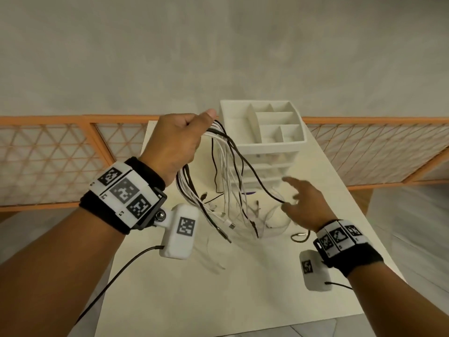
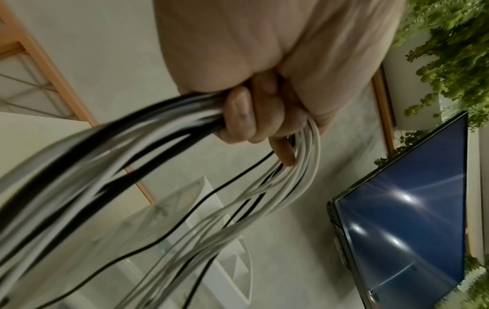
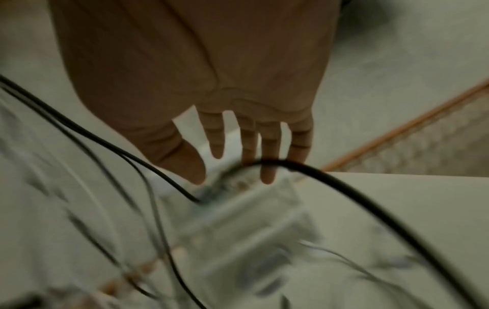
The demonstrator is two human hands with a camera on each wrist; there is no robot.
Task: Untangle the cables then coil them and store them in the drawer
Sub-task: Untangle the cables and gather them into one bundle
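My left hand [image 1: 177, 142] is raised over the white table [image 1: 218, 288] and grips a bundle of black and white cables [image 1: 226, 176] in its fist. The cables [image 2: 264, 194] hang in loops on both sides of the curled fingers [image 2: 246, 113], their plugs dangling near the tabletop. My right hand [image 1: 303, 200] is lower and to the right, fingers spread and straight. A black cable [image 3: 330, 181] runs across its fingertips [image 3: 267, 175]; I cannot tell if it touches them. Behind the cables stands a white drawer organizer [image 1: 264, 142] with open top compartments.
A clear plastic piece [image 1: 274, 222] lies on the table under the hanging plugs, and a short dark cable [image 1: 301, 237] lies right of it. An orange lattice fence [image 1: 60, 161] borders the table's far side. A dark screen [image 2: 402, 219] and green plants [image 2: 449, 52] appear beyond.
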